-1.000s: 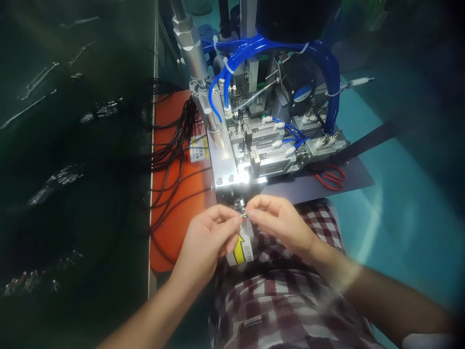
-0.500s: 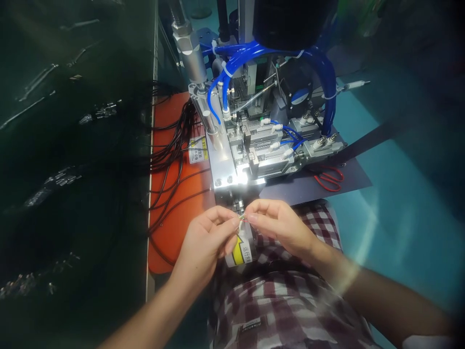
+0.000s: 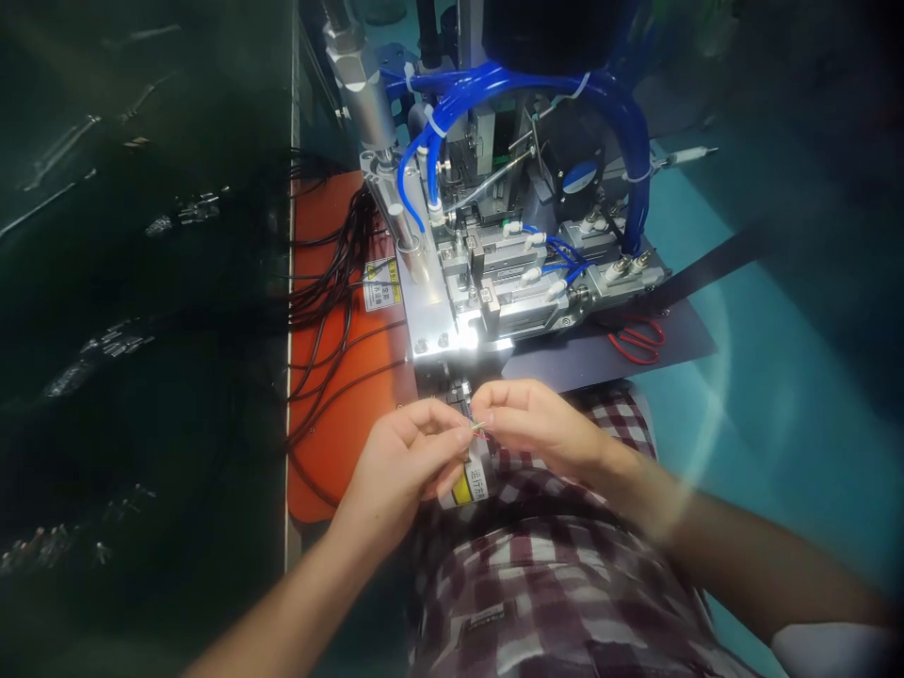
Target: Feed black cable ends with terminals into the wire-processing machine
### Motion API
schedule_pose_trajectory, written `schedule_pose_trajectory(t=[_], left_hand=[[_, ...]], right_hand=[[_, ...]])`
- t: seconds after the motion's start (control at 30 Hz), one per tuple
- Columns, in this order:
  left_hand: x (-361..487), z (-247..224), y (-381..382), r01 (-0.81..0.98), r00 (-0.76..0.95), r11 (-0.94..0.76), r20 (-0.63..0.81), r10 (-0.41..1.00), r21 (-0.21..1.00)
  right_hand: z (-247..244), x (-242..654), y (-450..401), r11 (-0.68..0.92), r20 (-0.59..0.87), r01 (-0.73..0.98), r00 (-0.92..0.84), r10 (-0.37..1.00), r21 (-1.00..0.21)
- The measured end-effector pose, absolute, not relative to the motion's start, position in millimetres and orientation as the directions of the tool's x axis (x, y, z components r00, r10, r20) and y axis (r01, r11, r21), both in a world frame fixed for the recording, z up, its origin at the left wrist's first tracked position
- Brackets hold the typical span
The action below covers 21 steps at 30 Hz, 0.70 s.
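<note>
two hands working on some tiny wires in front of a machine

nearest is the person's maroon-and-white checked clothing. just past that, the left hand has thumb and forefinger pinched on a little bunch of thin wires, other fingers curled under. the right hand is right up at the wires from the right side, fingers bent and tips close together, but can't tell if it's actually gripping a strand. so the wires sit between the two sets of fingertips, above a yellow-and-white label.

a bit farther, red loop handles lie off to the right, and black cables run over an orange surface on the left. past the hands stands the metal machine, with fat blue tubes arching over its far part.
</note>
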State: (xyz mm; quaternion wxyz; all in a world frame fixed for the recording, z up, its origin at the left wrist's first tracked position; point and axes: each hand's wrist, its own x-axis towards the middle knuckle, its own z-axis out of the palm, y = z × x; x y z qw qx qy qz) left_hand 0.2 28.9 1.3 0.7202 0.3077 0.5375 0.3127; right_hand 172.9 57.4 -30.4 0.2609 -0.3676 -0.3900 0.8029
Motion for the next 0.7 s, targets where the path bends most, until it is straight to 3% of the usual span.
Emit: schedule_pose_trajectory(t=[0.23,0.53,0.63,0.7], left_hand=[[1.9,-0.6,27.6,-0.110,0.245,0.621,-0.584,0.774,0.776],[3.2,-0.2,27.9,-0.075,0.158,0.585,-0.570,0.806,0.807],[2.1,0.6,28.1,-0.054,0.145,0.574,-0.562,0.814,0.817],[2.3,0.5,26.2,-0.023,0.129,0.559,-0.552,0.824,0.829]], right_hand=[[-29.5,180.4,64.2,-0.452,-0.292,-0.097,-0.641,0.710,-0.887],[-19.4,170.1,51.1,-0.294,-0.280,0.028,-0.406,0.870,-0.955],[-17.0,165.1,48.8,-0.129,-0.179,0.153,-0.374,0.910,-0.980],[-15.9,162.0,46.9,0.082,-0.012,0.252,-0.350,0.937,-0.964]])
